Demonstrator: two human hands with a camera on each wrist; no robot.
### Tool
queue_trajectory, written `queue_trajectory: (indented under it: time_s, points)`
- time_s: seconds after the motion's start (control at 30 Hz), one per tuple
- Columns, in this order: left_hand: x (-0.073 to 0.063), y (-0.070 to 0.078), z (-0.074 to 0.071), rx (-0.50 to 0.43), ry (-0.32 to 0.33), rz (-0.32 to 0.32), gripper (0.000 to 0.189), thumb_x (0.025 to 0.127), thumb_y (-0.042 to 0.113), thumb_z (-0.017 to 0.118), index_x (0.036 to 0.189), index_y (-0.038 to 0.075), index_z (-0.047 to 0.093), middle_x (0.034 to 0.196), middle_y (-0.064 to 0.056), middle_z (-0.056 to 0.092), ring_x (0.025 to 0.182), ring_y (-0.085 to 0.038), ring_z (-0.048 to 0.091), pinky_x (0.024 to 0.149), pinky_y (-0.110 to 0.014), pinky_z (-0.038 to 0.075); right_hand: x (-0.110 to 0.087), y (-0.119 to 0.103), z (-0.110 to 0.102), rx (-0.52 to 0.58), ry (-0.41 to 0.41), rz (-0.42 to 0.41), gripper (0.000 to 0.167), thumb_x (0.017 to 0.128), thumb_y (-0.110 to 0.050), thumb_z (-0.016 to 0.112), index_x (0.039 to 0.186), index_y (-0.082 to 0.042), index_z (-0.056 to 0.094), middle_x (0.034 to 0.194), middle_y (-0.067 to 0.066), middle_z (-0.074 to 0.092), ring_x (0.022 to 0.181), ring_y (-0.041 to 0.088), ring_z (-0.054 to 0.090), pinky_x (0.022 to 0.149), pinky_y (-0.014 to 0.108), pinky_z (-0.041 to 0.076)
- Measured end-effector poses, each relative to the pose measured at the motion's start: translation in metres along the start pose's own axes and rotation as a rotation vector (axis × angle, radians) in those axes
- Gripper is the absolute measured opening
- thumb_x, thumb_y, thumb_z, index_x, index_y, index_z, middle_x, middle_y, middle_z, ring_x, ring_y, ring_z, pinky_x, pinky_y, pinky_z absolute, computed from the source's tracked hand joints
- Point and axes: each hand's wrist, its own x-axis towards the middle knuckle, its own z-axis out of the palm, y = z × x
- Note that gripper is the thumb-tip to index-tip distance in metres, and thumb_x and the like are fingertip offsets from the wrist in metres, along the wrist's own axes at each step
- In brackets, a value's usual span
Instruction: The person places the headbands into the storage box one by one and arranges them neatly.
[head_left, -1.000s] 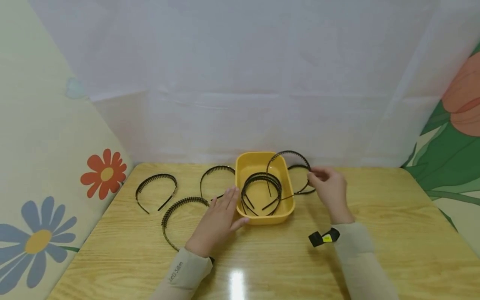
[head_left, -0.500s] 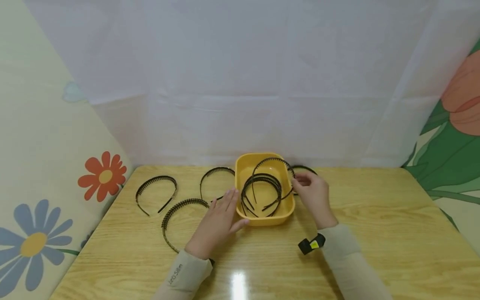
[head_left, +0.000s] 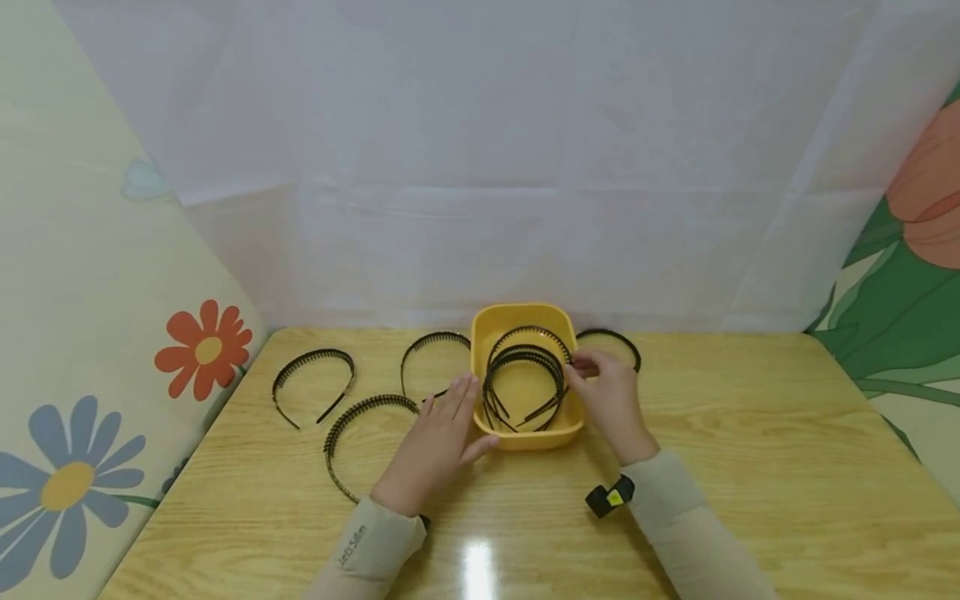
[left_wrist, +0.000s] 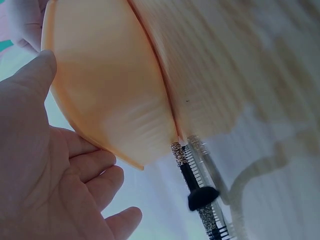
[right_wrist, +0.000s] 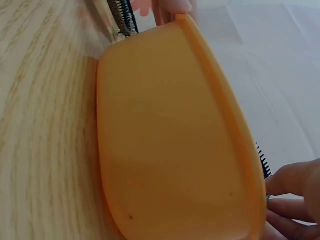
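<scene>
A black toothed headband point(head_left: 531, 330) is pinched between the thumb and fingers of my right hand point(head_left: 611, 404), at the right rim of the yellow plastic basket point(head_left: 525, 442). Its arch lies over the inside of the basket, just behind several stacked black headbands point(head_left: 525, 357). In the right wrist view, a bit of the toothed band point(right_wrist: 263, 162) shows beyond the rim beside my fingertips. My left hand point(head_left: 435, 446) rests against the basket's left rim with fingers extended. The left wrist view shows its thumb and fingers touching the basket wall point(left_wrist: 105, 75).
On the wooden table point(head_left: 525, 533), one headband point(head_left: 315, 354) lies far left, another point(head_left: 352, 412) beside my left hand, and a third point(head_left: 435, 337) behind it. Right of the basket, a headband point(head_left: 618, 336) is partly hidden by my right hand. A white cloth point(head_left: 487, 167) hangs behind.
My right hand has moved left and slightly down toward the basket. The headband it holds has come from above the right rim to near the stacked ones. My left hand has stayed put.
</scene>
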Motion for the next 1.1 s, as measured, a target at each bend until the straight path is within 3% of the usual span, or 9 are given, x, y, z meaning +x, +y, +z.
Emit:
queue_trajectory:
  time_s: [0.47,0.87,1.1]
  points:
    - [0.001,0.000,0.000,0.011,-0.003,0.002,0.089,0.102,0.056,0.050,0.160,-0.004,0.018,0.165,-0.022,0.020,0.152,-0.036,0.020,0.122,-0.061,0.017,-0.005,0.001,0.007,-0.109,0.032,-0.176,0.014,0.087,0.006,0.070,0.101,0.011,0.072,0.092,0.021,0.072,0.081,0.032,0.070,0.071,0.041,0.062]
    - [0.000,0.001,-0.001,0.000,-0.014,-0.007,0.090,0.101,0.056,0.051,0.160,-0.004,0.017,0.165,-0.022,0.019,0.152,-0.037,0.020,0.122,-0.061,0.017,-0.005,-0.001,0.003,-0.058,0.000,-0.166,0.016,0.092,0.002,0.066,0.105,0.009,0.072,0.094,0.019,0.072,0.084,0.030,0.070,0.070,0.042,0.062]
    - [0.000,0.001,-0.001,0.003,-0.005,0.000,0.090,0.101,0.056,0.051,0.159,-0.004,0.018,0.165,-0.022,0.020,0.152,-0.037,0.021,0.121,-0.061,0.018,0.001,0.005,-0.007,-0.001,0.030,-0.146,0.016,0.093,0.003,0.064,0.106,0.007,0.072,0.096,0.019,0.073,0.084,0.031,0.070,0.068,0.042,0.062]
